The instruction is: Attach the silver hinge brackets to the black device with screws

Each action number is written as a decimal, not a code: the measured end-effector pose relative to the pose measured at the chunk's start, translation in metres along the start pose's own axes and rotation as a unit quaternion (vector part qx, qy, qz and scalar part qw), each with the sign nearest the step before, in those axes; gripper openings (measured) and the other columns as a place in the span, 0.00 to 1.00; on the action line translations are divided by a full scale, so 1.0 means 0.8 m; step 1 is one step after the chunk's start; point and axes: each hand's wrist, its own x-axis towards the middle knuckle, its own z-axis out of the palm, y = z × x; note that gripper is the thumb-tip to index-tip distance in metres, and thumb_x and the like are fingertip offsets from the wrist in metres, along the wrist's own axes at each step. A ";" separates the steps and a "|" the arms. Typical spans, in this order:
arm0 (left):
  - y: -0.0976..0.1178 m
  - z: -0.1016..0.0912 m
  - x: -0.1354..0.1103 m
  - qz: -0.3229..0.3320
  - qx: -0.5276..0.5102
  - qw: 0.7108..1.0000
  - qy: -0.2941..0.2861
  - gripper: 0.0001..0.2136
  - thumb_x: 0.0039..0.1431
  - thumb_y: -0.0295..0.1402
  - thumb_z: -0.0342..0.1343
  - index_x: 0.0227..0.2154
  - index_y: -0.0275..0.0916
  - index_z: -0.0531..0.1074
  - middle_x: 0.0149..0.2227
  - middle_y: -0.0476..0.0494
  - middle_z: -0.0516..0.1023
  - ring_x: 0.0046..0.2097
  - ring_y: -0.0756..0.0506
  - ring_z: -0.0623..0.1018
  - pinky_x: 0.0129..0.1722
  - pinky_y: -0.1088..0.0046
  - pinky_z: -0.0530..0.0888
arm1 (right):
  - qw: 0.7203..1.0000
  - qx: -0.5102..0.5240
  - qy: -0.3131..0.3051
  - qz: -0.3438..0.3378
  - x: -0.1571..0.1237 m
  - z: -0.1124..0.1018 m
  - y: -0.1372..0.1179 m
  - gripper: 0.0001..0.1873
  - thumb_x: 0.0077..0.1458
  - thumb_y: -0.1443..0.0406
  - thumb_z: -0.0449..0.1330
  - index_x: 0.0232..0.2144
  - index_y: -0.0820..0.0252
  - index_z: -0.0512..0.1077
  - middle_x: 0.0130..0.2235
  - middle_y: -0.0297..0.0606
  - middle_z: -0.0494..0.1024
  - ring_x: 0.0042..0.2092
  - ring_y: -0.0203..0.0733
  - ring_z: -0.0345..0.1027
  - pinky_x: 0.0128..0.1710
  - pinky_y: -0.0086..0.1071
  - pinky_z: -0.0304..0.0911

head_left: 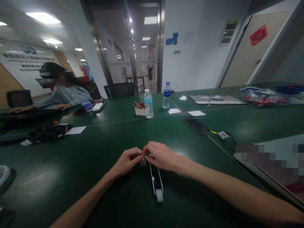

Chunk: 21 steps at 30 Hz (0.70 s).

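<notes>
Both my left hand [128, 160] and right hand [160, 155] pinch a small part [143, 162], twelve o'clock of the bracket [156, 183]. Fitting it, seemingly; next needs steadiness

Green tables [114, 139], white walls [192, 69], glass doors [111, 47], ceiling lights [42, 17]

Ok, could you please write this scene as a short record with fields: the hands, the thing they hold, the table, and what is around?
surface: dark green table
hands: left hand and right hand meet fingertip to fingertip, both pinching the far end of a narrow metal part
part: lies lengthwise on the table, near end toward the wearer
beyond: two upright water bottles beside a cardboard box
left side: another person seated, hands on the table
</notes>
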 end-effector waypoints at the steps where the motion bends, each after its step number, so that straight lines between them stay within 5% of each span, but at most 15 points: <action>1: 0.000 0.000 0.000 -0.001 0.000 1.000 0.002 0.10 0.61 0.35 0.50 0.36 0.36 0.74 0.37 0.45 0.73 0.39 0.47 0.72 0.40 0.71 0.71 | 1.000 -0.001 0.000 -0.002 0.000 0.001 0.000 0.06 0.58 0.67 0.55 0.38 0.65 0.67 0.38 0.41 0.71 0.36 0.36 0.65 0.34 0.30 0.61; 12: 0.010 0.000 -0.001 -0.083 0.005 0.997 0.005 0.08 0.58 0.35 0.53 0.37 0.37 0.71 0.37 0.47 0.73 0.36 0.48 0.73 0.35 0.73 0.71 | 1.000 -0.016 -0.019 -0.008 0.000 -0.001 -0.002 0.06 0.58 0.68 0.55 0.38 0.65 0.69 0.39 0.41 0.71 0.37 0.37 0.64 0.35 0.30 0.61; 21: 0.006 0.003 0.001 -0.071 -0.043 0.996 0.034 0.09 0.57 0.38 0.53 0.34 0.36 0.68 0.33 0.48 0.72 0.34 0.49 0.72 0.35 0.72 0.71 | 0.999 -0.028 -0.006 -0.041 0.000 -0.003 0.003 0.09 0.59 0.66 0.54 0.40 0.65 0.71 0.39 0.42 0.71 0.37 0.37 0.64 0.34 0.30 0.60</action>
